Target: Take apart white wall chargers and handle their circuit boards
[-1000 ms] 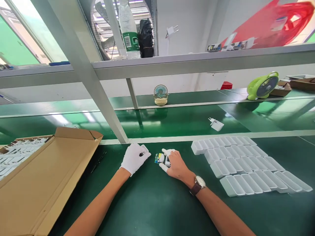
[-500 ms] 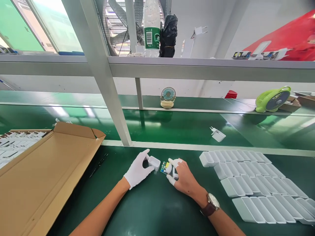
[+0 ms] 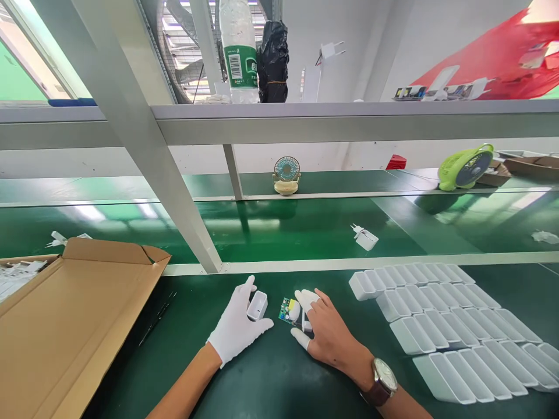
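Observation:
My left hand [image 3: 238, 326], in a white glove, has its fingers curled behind a small white plastic charger casing [image 3: 257, 305]. The casing's hollow side faces up, and the left thumb stretches out below it. To the right, my right hand [image 3: 321, 326] wears white finger cots and a wristwatch. Its thumb and fingers close around a small green circuit board [image 3: 286, 310] with a yellow part and a white rounded part on it. White pieces at the board's right end are partly hidden under the fingers. Board and casing are apart.
Rows of white plastic casings [image 3: 463, 326] lie at the right. An open cardboard box [image 3: 96, 314] with white parts takes up the left. A white plug charger [image 3: 365, 238] lies beyond the table's rail. A slanting metal post [image 3: 174, 180] and a shelf [image 3: 327, 125] stand ahead.
My left hand has drawn the casing away from the board, and the casing has turned more upright. The left thumb has straightened. My right hand stays at the board. The view has shifted.

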Tool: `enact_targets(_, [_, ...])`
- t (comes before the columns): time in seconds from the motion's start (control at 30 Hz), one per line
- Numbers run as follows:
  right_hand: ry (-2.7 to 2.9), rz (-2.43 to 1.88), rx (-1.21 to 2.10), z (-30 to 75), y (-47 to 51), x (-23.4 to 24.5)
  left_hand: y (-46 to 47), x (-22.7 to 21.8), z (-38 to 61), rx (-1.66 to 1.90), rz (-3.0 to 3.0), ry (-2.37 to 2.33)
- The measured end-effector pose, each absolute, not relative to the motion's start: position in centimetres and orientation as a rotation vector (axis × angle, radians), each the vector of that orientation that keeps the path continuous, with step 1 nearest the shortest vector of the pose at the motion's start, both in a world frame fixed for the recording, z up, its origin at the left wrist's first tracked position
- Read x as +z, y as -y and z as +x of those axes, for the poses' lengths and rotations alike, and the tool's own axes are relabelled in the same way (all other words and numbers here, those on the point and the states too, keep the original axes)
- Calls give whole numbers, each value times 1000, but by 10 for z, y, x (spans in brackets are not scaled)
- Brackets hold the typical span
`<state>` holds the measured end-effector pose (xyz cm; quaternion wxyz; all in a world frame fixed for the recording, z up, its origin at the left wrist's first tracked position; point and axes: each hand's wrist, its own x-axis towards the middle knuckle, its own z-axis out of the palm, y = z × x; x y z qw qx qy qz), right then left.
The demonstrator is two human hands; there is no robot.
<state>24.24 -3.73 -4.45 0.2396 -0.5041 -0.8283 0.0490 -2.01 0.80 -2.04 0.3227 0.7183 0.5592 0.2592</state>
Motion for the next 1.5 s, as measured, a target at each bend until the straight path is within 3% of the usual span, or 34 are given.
enact_targets(0.2, [2281, -1324, 45, 241, 37, -45, -9, -11, -21, 500, 1883, -1365])
enact_targets(0.4, [2195, -1267, 95, 240, 38, -45, -2, -10, -10, 599, 2068, -1415])
enact_targets(0.7, [1865, -1225, 491, 235, 48, -35, 5, -17, -9, 826, 2033, -1313])
enact_targets(1.0, [1940, -944, 199, 229, 60, -20, 7, 8, 5, 590, 2348, -1354])
enact_targets(1.5, [2045, -980, 394, 225, 61, -23, 5, 5, 7, 535, 2470, -1223])
